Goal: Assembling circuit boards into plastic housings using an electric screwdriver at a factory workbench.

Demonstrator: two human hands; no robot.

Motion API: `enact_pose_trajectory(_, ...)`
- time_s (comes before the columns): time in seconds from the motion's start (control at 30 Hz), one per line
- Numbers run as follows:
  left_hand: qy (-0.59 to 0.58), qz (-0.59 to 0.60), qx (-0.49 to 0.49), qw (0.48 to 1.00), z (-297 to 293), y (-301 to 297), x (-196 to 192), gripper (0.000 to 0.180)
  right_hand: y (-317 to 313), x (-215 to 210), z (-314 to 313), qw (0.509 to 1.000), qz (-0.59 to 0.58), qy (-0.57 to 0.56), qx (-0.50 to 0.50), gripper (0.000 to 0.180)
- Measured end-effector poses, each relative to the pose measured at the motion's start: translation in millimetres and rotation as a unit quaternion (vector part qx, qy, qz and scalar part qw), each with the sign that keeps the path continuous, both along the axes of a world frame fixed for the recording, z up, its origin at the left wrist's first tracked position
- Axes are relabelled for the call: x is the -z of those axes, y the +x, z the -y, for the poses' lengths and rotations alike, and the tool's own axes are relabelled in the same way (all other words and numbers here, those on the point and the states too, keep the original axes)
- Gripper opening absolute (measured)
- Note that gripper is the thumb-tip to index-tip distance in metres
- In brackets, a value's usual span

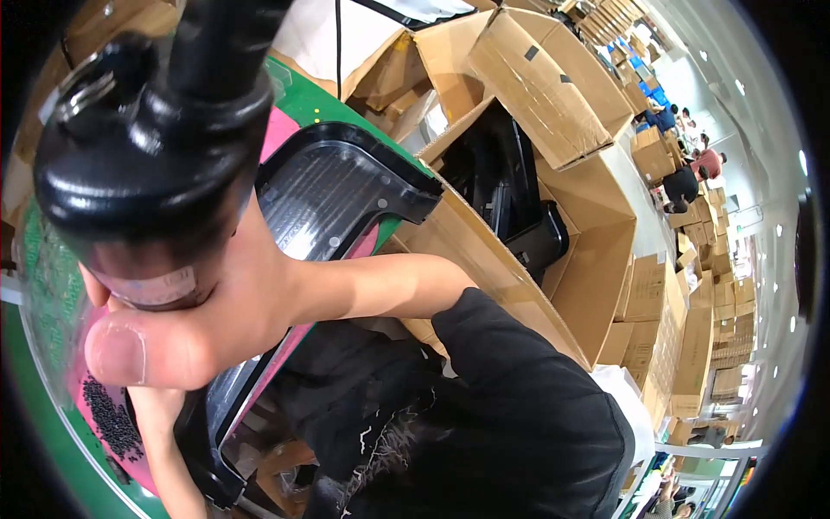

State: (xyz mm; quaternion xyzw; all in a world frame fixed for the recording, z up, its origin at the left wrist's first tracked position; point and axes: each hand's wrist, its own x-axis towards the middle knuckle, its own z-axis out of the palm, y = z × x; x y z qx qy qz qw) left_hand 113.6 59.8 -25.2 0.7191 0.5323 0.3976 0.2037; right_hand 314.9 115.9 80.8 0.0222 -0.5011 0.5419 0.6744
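Observation:
Close to the camera, a glossy black electric screwdriver (147, 173) fills the upper left, with a metal hanging ring at its end and a thick black cord. My right hand (199, 320) is wrapped around its body, the thumb along the side. Behind it lies a large black plastic panel (324, 190) with a raised rim, on a pink mat (281, 130). My left forearm comes up from the lower edge beside the panel's near end; its hand (156, 402) is mostly covered by my right hand, so its fingers cannot be made out. Small black screws (111, 419) lie heaped beside it.
The mat rests on a green worktop (52, 441). An open carton (596, 277) with black plastic parts (510, 190) stands beside it, its flaps spread. Stacked cartons (648, 294) line the workshop behind. Other people (683, 186) are far off among boxes.

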Motion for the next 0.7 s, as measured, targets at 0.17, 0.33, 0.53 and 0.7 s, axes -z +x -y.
enact_pose_trajectory(0.17,0.098,-0.164,0.037,0.981,-3,15,-29,0.007,6,-2,0,0.999,0.042,-0.032,-0.004,0.026)
enact_pose_trajectory(0.33,-0.047,-0.085,0.046,0.994,2,31,-50,0.012,15,-3,3,0.989,0.083,-0.096,-0.079,0.020)
enact_pose_trajectory(0.53,-0.018,-0.066,0.107,0.992,-4,34,-52,0.016,17,8,-4,0.987,0.070,-0.036,-0.138,0.040)
enact_pose_trajectory(0.7,0.025,-0.027,0.090,0.995,-1,30,-50,0.010,18,16,-4,0.985,0.094,-0.040,-0.139,0.047)
